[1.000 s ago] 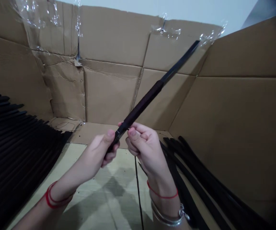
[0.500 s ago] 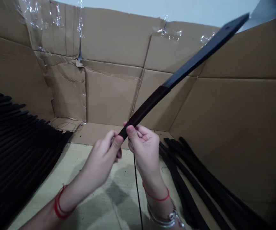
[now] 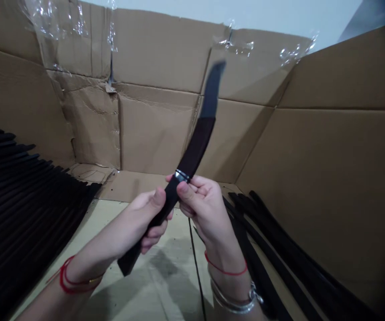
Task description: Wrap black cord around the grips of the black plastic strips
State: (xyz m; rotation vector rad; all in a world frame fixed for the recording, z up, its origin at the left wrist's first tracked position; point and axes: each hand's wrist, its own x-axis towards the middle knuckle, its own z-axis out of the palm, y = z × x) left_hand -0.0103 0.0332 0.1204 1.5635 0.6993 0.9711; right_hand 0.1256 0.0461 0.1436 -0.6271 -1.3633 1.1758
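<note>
The left hand (image 3: 145, 220) and right hand (image 3: 201, 207) are both gripping one black strip (image 3: 195, 147) upright, hiding part of it, its far tip blurring; the strips stacked left (image 3: 22, 196) and strips lying right (image 3: 272, 240) are overlapping too densely to count.

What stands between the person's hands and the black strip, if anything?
Nothing visible does: the left hand and the right hand both touch the black strip directly.

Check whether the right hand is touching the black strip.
Touching: the head view shows the right hand pinching the black strip between thumb and fingers.
</note>
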